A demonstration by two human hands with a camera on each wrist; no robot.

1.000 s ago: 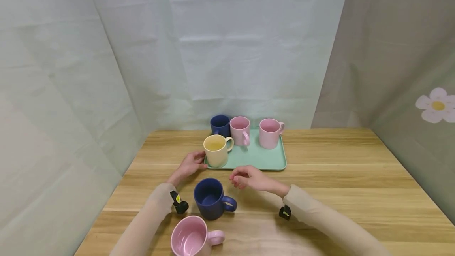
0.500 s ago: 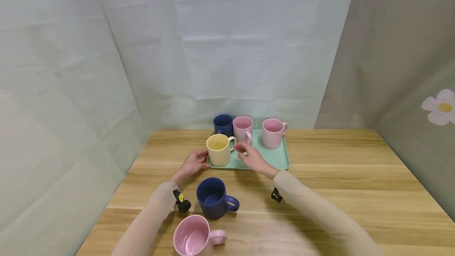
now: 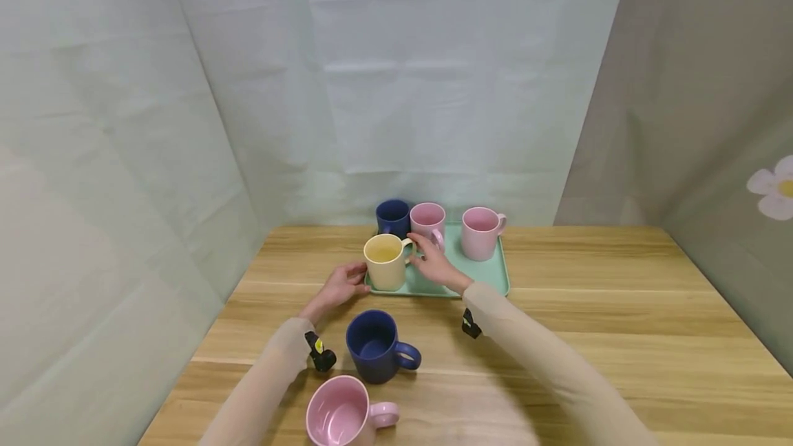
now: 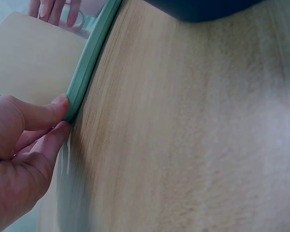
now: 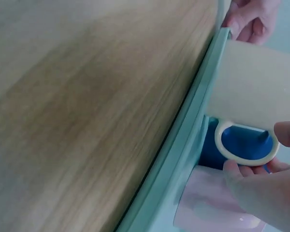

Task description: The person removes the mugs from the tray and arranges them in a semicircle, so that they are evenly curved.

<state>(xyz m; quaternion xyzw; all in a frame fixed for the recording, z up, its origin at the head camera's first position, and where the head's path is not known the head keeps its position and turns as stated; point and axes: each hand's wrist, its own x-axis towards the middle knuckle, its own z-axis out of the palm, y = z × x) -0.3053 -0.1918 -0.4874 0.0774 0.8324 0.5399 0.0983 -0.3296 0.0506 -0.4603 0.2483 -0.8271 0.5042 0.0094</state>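
Observation:
My left hand [image 3: 341, 285] pinches the near left corner of the green tray [image 4: 89, 60], its thumb on the rim, as the left wrist view shows. Beside it on the tray a cream-yellow mug [image 3: 387, 272] stands upright, handle to the right. My right hand [image 3: 434, 266] is at that handle [image 5: 246, 145]; its fingertips touch the outer side, and the thumb is apart from them near the mug's wall. Behind the yellow mug are a dark blue mug [image 3: 393, 217] and a pink mug [image 3: 427, 219], partly covered. Another pink mug [image 3: 480, 234] stands at the tray's right.
On the wooden table [image 3: 557, 336], in front of the tray, stand a dark blue mug [image 3: 374, 349] and a pink mug [image 3: 341, 413], both with handles to the right, close to my left forearm. A pale cloth backdrop [image 3: 396, 102] rises behind the table.
My right hand has moved from the table in front of the tray, forward over it, to the yellow mug's handle. The left hand stays at the corner; the view has shifted slightly.

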